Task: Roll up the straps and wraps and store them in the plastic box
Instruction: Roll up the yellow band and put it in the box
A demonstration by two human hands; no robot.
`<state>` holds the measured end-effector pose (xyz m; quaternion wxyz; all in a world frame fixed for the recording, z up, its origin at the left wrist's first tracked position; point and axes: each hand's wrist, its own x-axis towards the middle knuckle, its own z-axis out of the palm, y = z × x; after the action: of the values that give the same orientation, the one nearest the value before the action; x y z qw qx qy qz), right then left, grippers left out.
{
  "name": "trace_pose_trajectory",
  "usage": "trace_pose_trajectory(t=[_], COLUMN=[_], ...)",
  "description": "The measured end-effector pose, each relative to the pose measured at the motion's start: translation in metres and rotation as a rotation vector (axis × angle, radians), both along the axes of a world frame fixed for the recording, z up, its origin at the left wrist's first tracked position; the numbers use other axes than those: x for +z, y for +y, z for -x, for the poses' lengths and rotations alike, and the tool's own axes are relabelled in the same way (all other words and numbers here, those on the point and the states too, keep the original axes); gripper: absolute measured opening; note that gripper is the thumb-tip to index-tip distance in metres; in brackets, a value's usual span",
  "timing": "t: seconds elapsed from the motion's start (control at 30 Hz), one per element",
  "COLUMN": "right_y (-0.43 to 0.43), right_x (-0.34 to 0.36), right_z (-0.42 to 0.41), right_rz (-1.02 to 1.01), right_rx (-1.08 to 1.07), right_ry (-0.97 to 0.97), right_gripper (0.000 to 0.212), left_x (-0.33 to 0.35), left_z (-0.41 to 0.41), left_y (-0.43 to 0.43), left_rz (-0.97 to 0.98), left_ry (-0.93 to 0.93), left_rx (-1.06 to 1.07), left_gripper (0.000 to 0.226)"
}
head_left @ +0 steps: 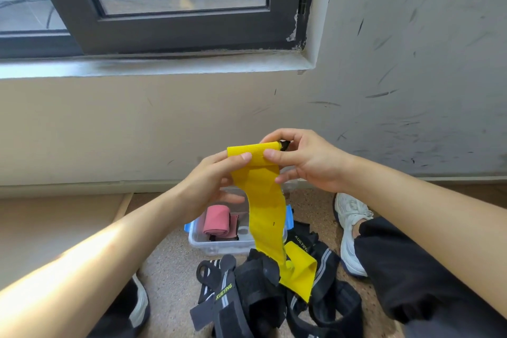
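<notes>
One pink roll (216, 221) sat in the box (219, 248). I had the left hand (214, 175) and right hand (307, 162) pinching the yellow wrap (263, 200) above it, thumbs on a barely started roll, its tail hanging down onto the black straps (255, 291), all unrolled, I judged.

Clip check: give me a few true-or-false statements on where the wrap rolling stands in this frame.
1. The left hand and right hand both pinch the yellow wrap at its top end. True.
2. The yellow wrap is fully rolled. False: most of it hangs loose down to the floor.
3. The plastic box is empty. False: a pink roll lies inside.
4. Black straps lie heaped on the floor near the box. True.
</notes>
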<state>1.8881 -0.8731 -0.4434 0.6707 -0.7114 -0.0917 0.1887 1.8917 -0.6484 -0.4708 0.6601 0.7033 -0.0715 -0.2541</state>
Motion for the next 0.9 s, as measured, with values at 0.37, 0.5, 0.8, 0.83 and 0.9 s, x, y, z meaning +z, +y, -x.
trace_pose_trajectory(t=[0.37, 0.5, 0.8, 0.83, 0.9], right_y=[0.001, -0.002, 0.001, 0.001, 0.0], right_x=[-0.001, 0.0, 0.002, 0.001, -0.001], right_z=[0.0, 0.001, 0.0, 0.0, 0.0], right_rz=[0.198, 0.168, 0.028, 0.034, 0.031], right_rx=[0.021, 0.077, 0.1, 0.097, 0.085], right_ry=[-0.198, -0.035, 0.178, 0.149, 0.09], right_gripper=[0.025, 0.051, 0.041, 0.038, 0.036], left_x=[0.0, 0.0, 0.006, 0.006, 0.007], left_z=[-0.002, 0.001, 0.007, 0.008, 0.009], left_y=[-0.004, 0.0, -0.005, -0.006, -0.006], left_rz=[-0.012, 0.007, 0.001, -0.014, -0.046], left_ry=[0.026, -0.014, -0.371, -0.404, -0.441], left_rx=[0.103, 0.114, 0.174, 0.176, 0.184], left_gripper=[0.048, 0.049, 0.034, 0.032, 0.032])
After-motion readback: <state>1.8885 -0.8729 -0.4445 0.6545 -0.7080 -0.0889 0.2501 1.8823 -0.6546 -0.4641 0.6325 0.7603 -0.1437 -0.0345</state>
